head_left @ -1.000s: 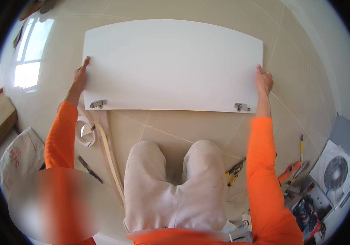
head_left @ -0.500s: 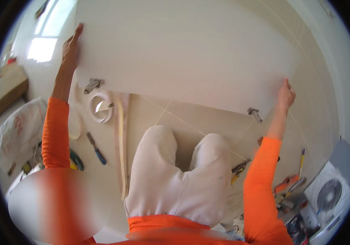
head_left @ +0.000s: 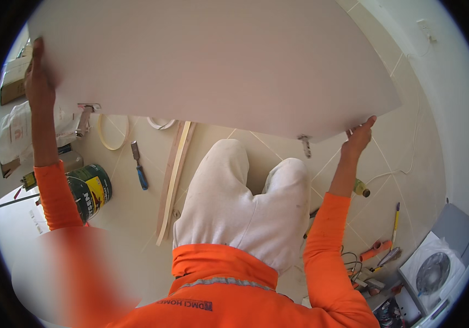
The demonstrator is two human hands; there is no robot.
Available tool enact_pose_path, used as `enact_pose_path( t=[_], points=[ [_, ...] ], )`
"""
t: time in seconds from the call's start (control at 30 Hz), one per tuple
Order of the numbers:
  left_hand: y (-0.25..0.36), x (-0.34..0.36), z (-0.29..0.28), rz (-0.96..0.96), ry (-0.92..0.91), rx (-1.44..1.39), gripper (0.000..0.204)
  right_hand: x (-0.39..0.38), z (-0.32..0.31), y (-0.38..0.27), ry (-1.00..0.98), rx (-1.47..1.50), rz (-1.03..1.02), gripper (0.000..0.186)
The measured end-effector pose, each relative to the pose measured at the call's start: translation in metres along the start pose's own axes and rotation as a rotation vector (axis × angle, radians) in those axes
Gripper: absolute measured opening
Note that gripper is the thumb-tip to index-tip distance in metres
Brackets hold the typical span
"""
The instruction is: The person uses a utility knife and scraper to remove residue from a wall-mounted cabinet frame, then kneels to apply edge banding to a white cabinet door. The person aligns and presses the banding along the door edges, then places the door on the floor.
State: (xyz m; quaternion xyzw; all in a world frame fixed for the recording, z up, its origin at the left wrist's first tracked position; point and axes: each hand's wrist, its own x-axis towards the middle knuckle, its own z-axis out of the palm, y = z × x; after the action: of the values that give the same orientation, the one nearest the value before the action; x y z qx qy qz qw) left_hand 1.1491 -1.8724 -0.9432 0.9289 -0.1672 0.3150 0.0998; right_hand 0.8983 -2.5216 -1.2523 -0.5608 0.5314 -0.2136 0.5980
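Observation:
A large pale cabinet door (head_left: 218, 65) is held up in front of my knees, its lower edge sloping down to the right before rising to the corner. My left hand (head_left: 41, 85) grips its left edge, the thumb pointing up along the face. My right hand (head_left: 358, 138) holds the lower edge near the right corner, with part of the fingers hidden behind the door. Two metal hinges stick out from the lower edge: a left hinge (head_left: 85, 117) near my left hand and a right hinge (head_left: 305, 146) left of my right hand.
Wood strips (head_left: 174, 180), a blue-handled chisel (head_left: 139, 165) and rolls of edge banding (head_left: 112, 131) lie on the tiled floor. A dark green bucket (head_left: 89, 188) stands left. Right are a small bottle (head_left: 362, 188), scattered tools (head_left: 376, 250) and a boxed fan (head_left: 433, 273).
The door looks larger and nearer, and has shifted left in view. My left hand has moved left with it; my right hand has moved left and lower. Both hands keep their hold.

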Motion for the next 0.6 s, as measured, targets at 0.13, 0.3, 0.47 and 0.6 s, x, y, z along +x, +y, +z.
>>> enact_pose_path(
  t=[0.13,0.3,0.47,0.6],
  points=[
    [-0.01,-0.008,-0.084,-0.109,0.092,-0.119,0.075,-0.077,0.001,0.005,-0.114,0.239,0.052,0.092],
    [0.033,-0.038,-0.127,-0.314,0.381,-0.411,0.075,-0.115,0.005,0.034,-0.148,0.436,0.179,0.098],
    [0.075,-0.046,-0.143,-0.29,0.383,-0.482,0.058,-0.104,0.004,0.068,-0.173,0.562,0.246,0.108],
    [0.09,-0.025,-0.143,-0.273,0.403,-0.45,0.059,-0.095,0.006,0.085,-0.159,0.606,0.333,0.114]
  ],
)
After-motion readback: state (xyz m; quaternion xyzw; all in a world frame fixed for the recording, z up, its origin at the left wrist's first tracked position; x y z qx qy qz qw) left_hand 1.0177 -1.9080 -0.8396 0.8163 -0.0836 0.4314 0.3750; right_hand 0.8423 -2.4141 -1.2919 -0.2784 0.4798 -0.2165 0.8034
